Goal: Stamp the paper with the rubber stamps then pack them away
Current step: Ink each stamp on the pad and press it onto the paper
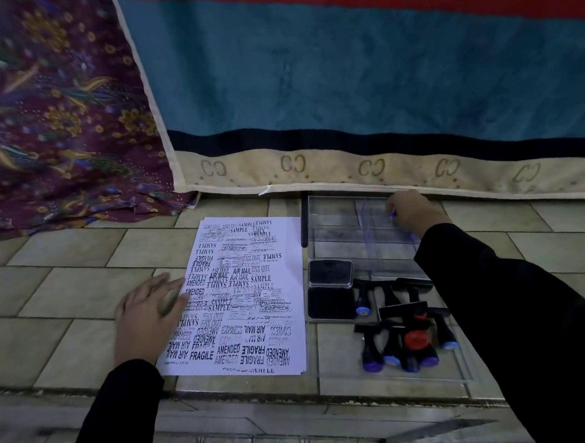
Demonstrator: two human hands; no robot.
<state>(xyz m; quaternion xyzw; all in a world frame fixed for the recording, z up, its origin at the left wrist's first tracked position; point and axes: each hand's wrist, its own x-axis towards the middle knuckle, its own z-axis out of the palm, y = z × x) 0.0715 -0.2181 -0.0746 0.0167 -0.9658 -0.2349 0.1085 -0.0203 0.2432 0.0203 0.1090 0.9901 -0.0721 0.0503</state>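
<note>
Pressing my left hand (pixel 147 313) flat, fingers straight, on the left edge of the paper (pixel 254 291). Right hand (pixel 411 213) in the clear box (pixel 335 219), fingers curled, perhaps around something blue; I cannot tell. Rubber stamps (pixel 403 334) heaped just beside the paper.

Paper (pixel 247 298), centre: black stamped words SAMPLE, FAX OUT, AIR MAIL, AMENDED, FRAGILE, EXPRESS. Cloth border (pixel 366 170), above: repeated "CC" monograms.
</note>
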